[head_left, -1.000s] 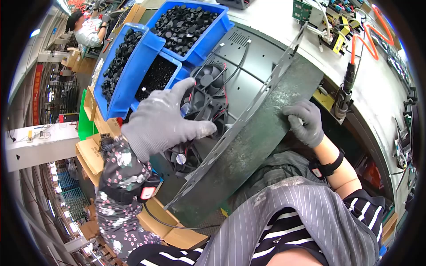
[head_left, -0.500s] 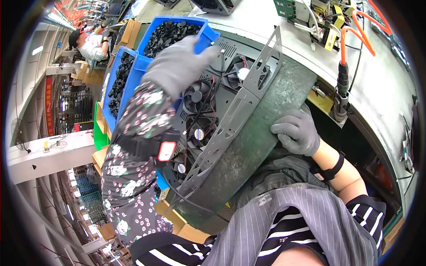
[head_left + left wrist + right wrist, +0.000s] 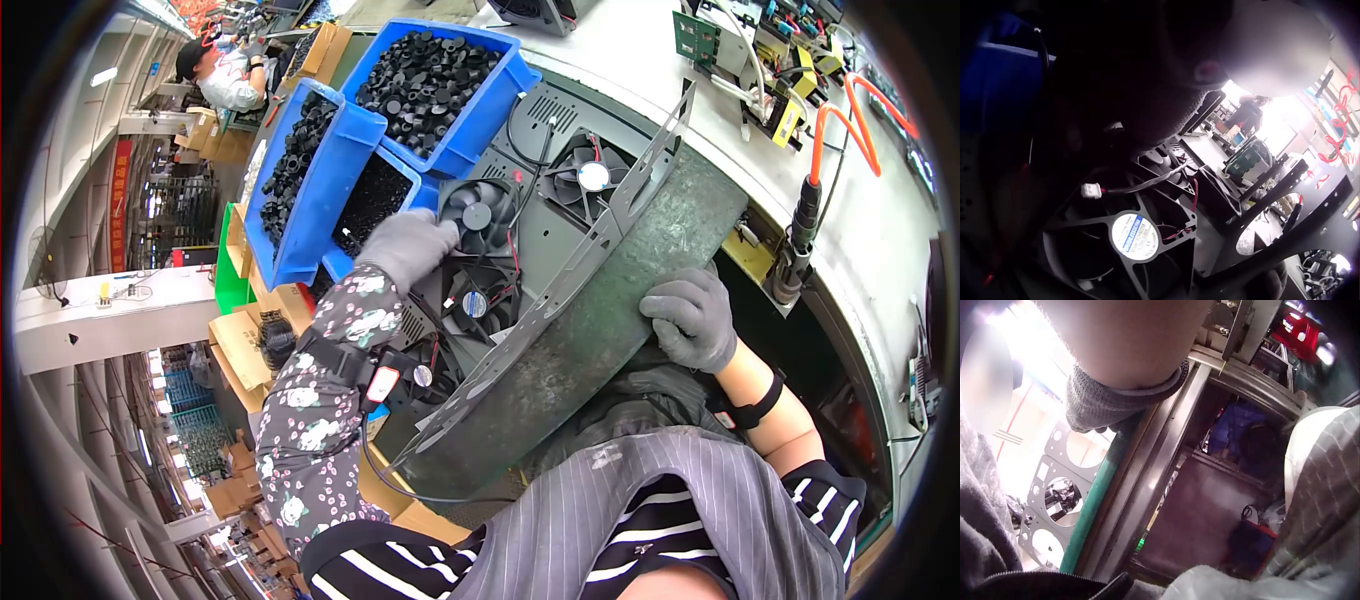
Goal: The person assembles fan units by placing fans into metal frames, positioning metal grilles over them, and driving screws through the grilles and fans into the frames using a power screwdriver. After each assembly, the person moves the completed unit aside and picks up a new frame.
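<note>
In the head view my grey-gloved left hand (image 3: 410, 250) pinches the lower left edge of a black cooling fan (image 3: 477, 215), its bladed side facing up. Some fingers are hidden beneath the frame. Below it lie a second fan (image 3: 474, 304) with a silver-blue label and a third fan (image 3: 423, 376), all on a grey perforated metal panel (image 3: 560, 232). A white plug (image 3: 1091, 191) on a lead shows in the left wrist view. My gloved right hand (image 3: 692, 318) rests at the green bench edge (image 3: 640, 290), fingers loosely bent, holding nothing.
Blue bins (image 3: 520, 75) of black caps stand beyond the panel. A fan (image 3: 592, 177) lies at the panel's far end, near its upright flange (image 3: 625, 200). An electric screwdriver (image 3: 800, 230) with an orange coiled cord is at the right. Cartons (image 3: 240, 345) sit at the left.
My left hand swept over the fans towards the bins, then drew back down to the fan's edge. My right hand stays by the bench edge. The head view has shifted slightly.
</note>
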`<state>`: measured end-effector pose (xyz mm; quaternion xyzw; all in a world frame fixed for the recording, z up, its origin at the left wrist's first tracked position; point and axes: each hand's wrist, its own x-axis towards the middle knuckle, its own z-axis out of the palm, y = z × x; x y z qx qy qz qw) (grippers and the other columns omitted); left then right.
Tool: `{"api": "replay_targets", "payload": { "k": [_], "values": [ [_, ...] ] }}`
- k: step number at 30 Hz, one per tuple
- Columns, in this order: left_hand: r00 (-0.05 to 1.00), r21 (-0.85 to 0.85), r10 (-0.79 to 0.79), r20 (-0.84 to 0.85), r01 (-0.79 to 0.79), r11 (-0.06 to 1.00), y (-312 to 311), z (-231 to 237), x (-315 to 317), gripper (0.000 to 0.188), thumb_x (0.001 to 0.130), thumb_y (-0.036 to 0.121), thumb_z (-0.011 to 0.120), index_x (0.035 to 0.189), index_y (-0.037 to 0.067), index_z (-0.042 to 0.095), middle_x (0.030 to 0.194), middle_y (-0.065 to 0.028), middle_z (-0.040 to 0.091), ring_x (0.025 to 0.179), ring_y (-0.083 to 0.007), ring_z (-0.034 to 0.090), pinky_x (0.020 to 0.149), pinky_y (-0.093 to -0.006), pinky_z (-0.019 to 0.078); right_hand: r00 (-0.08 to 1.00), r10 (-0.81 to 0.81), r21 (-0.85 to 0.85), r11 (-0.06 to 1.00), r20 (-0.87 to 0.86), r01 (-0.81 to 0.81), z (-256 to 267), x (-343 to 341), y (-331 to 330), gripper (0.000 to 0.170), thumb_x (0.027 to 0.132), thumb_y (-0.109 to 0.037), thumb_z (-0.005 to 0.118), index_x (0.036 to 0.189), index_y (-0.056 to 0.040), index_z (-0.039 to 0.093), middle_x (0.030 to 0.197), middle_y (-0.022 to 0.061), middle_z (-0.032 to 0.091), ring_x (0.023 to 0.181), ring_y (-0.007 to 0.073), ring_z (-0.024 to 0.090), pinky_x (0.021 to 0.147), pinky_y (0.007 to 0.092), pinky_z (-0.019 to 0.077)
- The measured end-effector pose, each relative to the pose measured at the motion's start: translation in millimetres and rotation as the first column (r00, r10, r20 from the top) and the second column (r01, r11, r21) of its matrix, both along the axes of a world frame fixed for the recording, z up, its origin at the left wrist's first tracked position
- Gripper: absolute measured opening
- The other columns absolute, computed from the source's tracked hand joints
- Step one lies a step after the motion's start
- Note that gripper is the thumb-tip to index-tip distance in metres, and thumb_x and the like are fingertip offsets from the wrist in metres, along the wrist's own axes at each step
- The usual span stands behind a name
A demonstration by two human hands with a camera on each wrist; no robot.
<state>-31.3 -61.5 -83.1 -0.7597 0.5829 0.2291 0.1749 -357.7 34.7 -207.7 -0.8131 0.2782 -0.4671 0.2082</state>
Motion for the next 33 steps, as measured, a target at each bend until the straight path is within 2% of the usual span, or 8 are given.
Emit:
{"api": "replay_targets", "payload": {
  "k": [7, 13, 15, 17, 20, 24, 26, 33],
  "values": [
    [0.778, -0.392, -0.153, -0.609, -0.128, 0.911, -5.0, 94.1, -10.2, 0.019, 0.087, 0.020, 0.069, 0.080, 0.006, 0.059, 0.071, -0.0011, 0.062, 0.065, -0.0079, 0.058, 0.058, -0.0222, 0.0460, 0.999, -0.032, -0.014, 0.999, -0.031, 0.032, 0.9, 2.5, 2.0, 0.029, 0.068, -0.005, 0.066, 0.096, -0.0080, 0.062, 0.087, 0.0072, 0.064, 0.076, 0.0284, 0.061, 0.065, 0.0387, 0.0489],
    [0.641, -0.859, -0.593, -0.487, -0.226, 0.460, 4.8, 113.6, -54.2, 0.014, 0.087, 0.011, 0.069, 0.098, 0.008, 0.060, 0.083, 0.0003, 0.063, 0.070, -0.0055, 0.057, 0.065, -0.0200, 0.0478, 0.999, -0.032, -0.029, 0.999, -0.029, 0.031, 1.7, 3.6, 2.7, 0.026, 0.069, -0.007, 0.066, 0.095, -0.0085, 0.062, 0.087, 0.0067, 0.064, 0.077, 0.0277, 0.061, 0.066, 0.0385, 0.0482],
    [0.598, -0.831, -0.616, -0.512, -0.163, 0.532, 8.1, 100.2, -60.2, 0.020, 0.085, 0.006, 0.070, 0.103, 0.009, 0.060, 0.087, 0.0007, 0.063, 0.073, -0.0042, 0.057, 0.065, -0.0180, 0.0472, 0.999, -0.032, -0.026, 0.999, -0.033, 0.031, 0.5, 3.2, 4.0, 0.025, 0.070, -0.008, 0.066, 0.095, -0.0085, 0.062, 0.087, 0.0066, 0.064, 0.078, 0.0278, 0.061, 0.067, 0.0386, 0.0483],
    [0.801, -0.881, -0.541, -0.257, 0.036, 0.471, 4.7, 104.3, -66.0, 0.020, 0.086, 0.007, 0.069, 0.104, 0.009, 0.059, 0.087, 0.0007, 0.063, 0.077, -0.0055, 0.058, 0.066, -0.0205, 0.0496, 0.999, -0.033, -0.023, 0.999, -0.040, 0.032, -0.1, 1.9, 5.3, 0.024, 0.071, -0.008, 0.067, 0.095, -0.0086, 0.062, 0.087, 0.0064, 0.064, 0.079, 0.0278, 0.061, 0.067, 0.0387, 0.0484],
    [0.771, -0.995, -0.631, 0.091, 0.090, -0.034, -14.5, 128.9, -80.3, 0.010, 0.091, 0.002, 0.060, 0.096, 0.006, 0.052, 0.085, 0.0025, 0.053, 0.078, -0.0059, 0.055, 0.069, -0.0195, 0.0473, 0.999, -0.023, -0.039, 0.999, -0.038, 0.021, 0.0, 1.2, 5.3, 0.024, 0.072, -0.009, 0.067, 0.096, -0.0088, 0.062, 0.088, 0.0065, 0.064, 0.081, 0.0285, 0.061, 0.069, 0.0389, 0.0488],
    [0.545, -0.965, -0.825, -0.147, -0.262, -0.001, -14.8, 139.2, -94.4, 0.003, 0.090, 0.004, 0.057, 0.091, 0.004, 0.054, 0.079, -0.0024, 0.057, 0.069, -0.0106, 0.055, 0.066, -0.0250, 0.0478, 0.999, -0.018, -0.031, 0.999, -0.036, 0.017, -1.3, 0.7, 6.4, 0.027, 0.070, -0.007, 0.068, 0.097, -0.0091, 0.063, 0.090, 0.0069, 0.063, 0.084, 0.0294, 0.061, 0.072, 0.0396, 0.0493],
    [0.409, -0.961, -0.912, 0.029, 0.262, 0.087, -11.0, 134.0, -82.9, 0.018, 0.086, 0.008, 0.070, 0.101, 0.008, 0.059, 0.087, -0.0001, 0.063, 0.079, -0.0075, 0.060, 0.067, -0.0234, 0.0514, 0.999, -0.020, -0.027, 0.999, -0.026, 0.020, -3.0, 1.6, 7.5, 0.028, 0.069, -0.007, 0.068, 0.097, -0.0091, 0.063, 0.091, 0.0070, 0.062, 0.084, 0.0295, 0.061, 0.072, 0.0398, 0.0493],
    [0.649, -0.600, -0.688, -0.325, 0.421, 0.680, 27.4, 34.9, -80.0, 0.018, 0.081, 0.015, 0.070, 0.094, 0.010, 0.060, 0.089, -0.0075, 0.058, 0.080, -0.0208, 0.058, 0.073, -0.0322, 0.0510, 1.000, -0.014, -0.038, 0.999, -0.022, 0.013, -4.1, 1.1, 8.2, 0.031, 0.067, -0.006, 0.069, 0.097, -0.0094, 0.063, 0.092, 0.0065, 0.062, 0.085, 0.0289, 0.061, 0.072, 0.0392, 0.0495]
  ]
}}
